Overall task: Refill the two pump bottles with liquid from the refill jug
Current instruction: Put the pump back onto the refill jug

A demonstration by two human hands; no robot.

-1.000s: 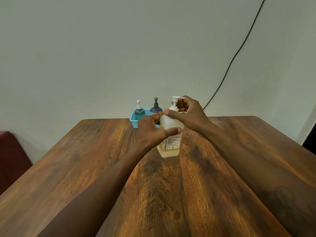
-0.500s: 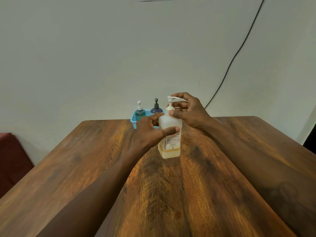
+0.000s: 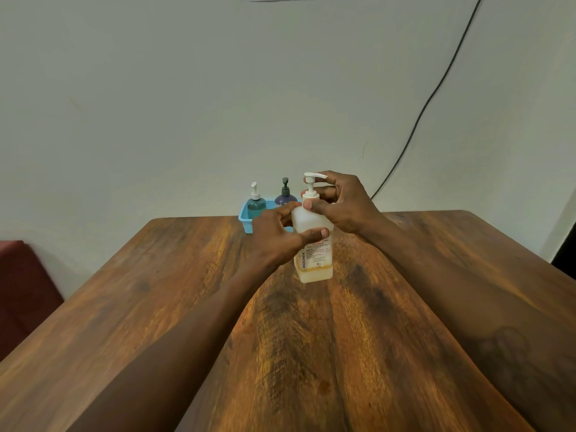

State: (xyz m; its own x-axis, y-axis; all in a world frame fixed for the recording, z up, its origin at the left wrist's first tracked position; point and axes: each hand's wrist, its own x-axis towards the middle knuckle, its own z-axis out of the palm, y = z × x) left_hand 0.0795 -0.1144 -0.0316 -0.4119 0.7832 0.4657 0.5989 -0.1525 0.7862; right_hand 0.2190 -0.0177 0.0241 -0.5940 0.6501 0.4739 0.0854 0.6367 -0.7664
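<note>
The white pump bottle [image 3: 314, 260] stands upright mid-table [image 3: 156, 291], with a shallow yellowish layer in its base.
The left grip [image 3: 280, 235] wraps its body and the right grip [image 3: 346, 204] pinches the pump collar. Behind, a blue basket [image 3: 244, 220] holds a teal bottle [image 3: 256, 205] and a purple bottle [image 3: 285, 198].

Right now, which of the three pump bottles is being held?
The white labelled bottle, gripped by left hand and right hand; teal bottle and purple bottle stand in the blue basket.
</note>
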